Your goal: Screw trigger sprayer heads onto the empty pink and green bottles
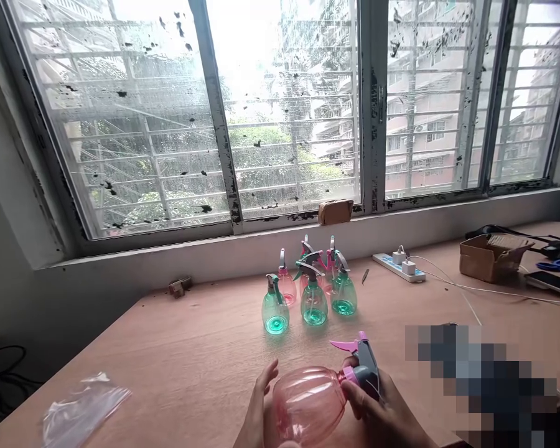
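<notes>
Over the table (pixel 191 361), a bottle (pixel 308 398) is between my left hand (pixel 254 407) and right hand (pixel 387 410), top rightward. Beyond it, six more bottles (pixel 314 306) stand, three before three. Behind them, a block (pixel 336 213) sits on the ledge (pixel 261 241). To their right lie a power strip (pixel 389 266), then a box (pixel 483 262); a bag (pixel 81 410) lies near me, far left.

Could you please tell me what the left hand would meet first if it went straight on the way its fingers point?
Probably the leftmost green bottle, which stands ahead of the left hand; depth is unclear, so it might pass just to the right.
</notes>
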The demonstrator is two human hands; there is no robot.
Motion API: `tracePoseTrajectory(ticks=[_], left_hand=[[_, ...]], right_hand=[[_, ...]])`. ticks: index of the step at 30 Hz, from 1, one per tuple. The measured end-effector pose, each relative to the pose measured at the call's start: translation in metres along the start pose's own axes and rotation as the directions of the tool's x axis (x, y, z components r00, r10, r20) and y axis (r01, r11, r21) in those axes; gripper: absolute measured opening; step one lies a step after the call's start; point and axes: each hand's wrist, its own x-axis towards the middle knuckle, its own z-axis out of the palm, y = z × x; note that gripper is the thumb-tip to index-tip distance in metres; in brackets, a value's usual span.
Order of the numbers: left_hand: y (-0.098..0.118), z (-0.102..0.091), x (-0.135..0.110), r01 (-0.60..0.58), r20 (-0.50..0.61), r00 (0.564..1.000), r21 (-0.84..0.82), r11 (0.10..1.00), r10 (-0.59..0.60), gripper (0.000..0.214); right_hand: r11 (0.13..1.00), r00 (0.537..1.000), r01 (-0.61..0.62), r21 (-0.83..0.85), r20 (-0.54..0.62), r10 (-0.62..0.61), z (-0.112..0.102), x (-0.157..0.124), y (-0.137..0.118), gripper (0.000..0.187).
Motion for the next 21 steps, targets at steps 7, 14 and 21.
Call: tracePoseTrajectory(ticks=[7, 14, 21], left_hand=[[0.001, 0.004, 0.0, 0.139, 0.042, 0.99, -0.04, 0.989, -0.138, 0.073], [-0.016, 0.004, 0.004, -0.003, -0.022, 1.0, 0.019, 1.0, 0.003, 0.098], [0.003, 0.004, 0.002, 0.14, 0.106, 0.986, -0.135, 0.981, -0.126, 0.09]], right_hand=[[1.0, 0.999, -0.02, 0.002, -0.036, 0.02, 0.001, -0.001, 0.0, 0.055], [1.0, 1.0, -0.008, 0.007, -0.028, 0.009, 0.0, 0.001, 0.001, 0.048], [1.0, 0.999, -0.006, 0.004, -0.033, 0.006, -0.003, 0.001, 0.005, 0.046]])
